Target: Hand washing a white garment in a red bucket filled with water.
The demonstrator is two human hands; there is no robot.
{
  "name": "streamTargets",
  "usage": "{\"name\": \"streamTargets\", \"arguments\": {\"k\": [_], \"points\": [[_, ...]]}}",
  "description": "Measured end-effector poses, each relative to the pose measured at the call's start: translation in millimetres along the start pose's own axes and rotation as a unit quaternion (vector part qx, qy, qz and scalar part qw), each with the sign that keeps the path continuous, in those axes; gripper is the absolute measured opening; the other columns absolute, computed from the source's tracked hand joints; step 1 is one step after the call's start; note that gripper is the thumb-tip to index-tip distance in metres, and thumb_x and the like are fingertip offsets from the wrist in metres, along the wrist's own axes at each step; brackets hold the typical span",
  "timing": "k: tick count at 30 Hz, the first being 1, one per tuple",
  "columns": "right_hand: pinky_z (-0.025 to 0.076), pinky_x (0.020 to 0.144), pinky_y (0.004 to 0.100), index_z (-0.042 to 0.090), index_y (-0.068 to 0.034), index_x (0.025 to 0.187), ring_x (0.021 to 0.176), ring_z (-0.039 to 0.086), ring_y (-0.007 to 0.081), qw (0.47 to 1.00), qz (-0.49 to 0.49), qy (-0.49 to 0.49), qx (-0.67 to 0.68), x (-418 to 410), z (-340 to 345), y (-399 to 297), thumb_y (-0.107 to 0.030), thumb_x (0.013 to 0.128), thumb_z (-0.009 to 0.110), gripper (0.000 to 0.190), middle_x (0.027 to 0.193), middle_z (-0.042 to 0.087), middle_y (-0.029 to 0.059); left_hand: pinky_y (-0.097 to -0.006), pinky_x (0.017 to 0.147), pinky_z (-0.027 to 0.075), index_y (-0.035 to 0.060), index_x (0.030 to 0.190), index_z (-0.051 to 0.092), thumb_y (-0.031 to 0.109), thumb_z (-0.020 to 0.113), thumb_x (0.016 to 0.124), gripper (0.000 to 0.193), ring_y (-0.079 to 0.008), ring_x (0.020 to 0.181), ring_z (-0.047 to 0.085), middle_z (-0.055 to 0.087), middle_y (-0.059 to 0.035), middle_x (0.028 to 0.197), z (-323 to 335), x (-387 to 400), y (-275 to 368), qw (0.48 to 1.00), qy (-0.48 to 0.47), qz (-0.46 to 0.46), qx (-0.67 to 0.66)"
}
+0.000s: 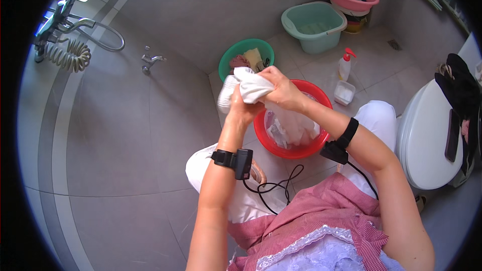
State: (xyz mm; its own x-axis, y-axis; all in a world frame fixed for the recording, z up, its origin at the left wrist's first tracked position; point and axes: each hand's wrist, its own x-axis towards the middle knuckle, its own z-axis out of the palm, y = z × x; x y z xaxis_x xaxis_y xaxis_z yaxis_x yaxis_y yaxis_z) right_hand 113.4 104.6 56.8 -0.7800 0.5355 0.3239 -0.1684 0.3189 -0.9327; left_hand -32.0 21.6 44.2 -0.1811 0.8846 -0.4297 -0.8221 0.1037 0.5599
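Note:
A bunched white cloth (253, 84) with a ribbed part at its left end is gripped between both hands. My left hand (243, 105) holds it from below and the left. From the right, my right hand (281, 88) clasps the same cloth, its fingers wrapped over the top. Just below and to the right of the hands, a red basin (293, 154) stands on the floor. Wet whitish fabric (295, 131) lies inside it, and the forearms and hands partly hide its upper rim.
Behind the hands is a green basin (226, 54) with several cloths. A pump bottle (344, 67) and a small clear container (344, 93) stand right of the red basin. Further back are a light green tub (320, 41) and a pink basin (348, 2). A phone (452, 135) lies on the toilet lid (425, 146).

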Motion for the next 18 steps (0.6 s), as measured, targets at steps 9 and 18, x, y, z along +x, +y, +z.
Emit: {"name": "streamTargets", "arguments": {"k": [9,18], "points": [[0.049,0.082,0.0409,0.064,-0.006,0.100,0.094,0.062,0.0329,0.991,-0.074,-0.052,-0.097,-26.2,47.8,-52.7,-0.032,0.070,0.070,0.040,0.103,0.056,0.0150,-0.0391,0.076,0.052,0.0123,0.108,0.058,0.038,0.037,0.097,0.035,-0.0226,0.090,0.061,0.063,-0.0070,0.102,-98.6,28.1,-7.7,0.951,-0.255,0.171,0.038],[0.050,0.066,0.0369,0.067,-0.001,0.080,0.069,0.066,0.0235,0.978,0.101,0.181,-0.029,4.3,22.2,22.2,-0.032,0.077,0.066,0.031,0.074,0.067,0.0167,-0.0383,0.072,0.052,0.0137,0.094,0.062,0.051,0.048,0.091,0.040,-0.0214,0.076,0.062,0.064,-0.0034,0.086,10.3,10.4,-53.4,0.978,0.160,0.101,0.090]]}}
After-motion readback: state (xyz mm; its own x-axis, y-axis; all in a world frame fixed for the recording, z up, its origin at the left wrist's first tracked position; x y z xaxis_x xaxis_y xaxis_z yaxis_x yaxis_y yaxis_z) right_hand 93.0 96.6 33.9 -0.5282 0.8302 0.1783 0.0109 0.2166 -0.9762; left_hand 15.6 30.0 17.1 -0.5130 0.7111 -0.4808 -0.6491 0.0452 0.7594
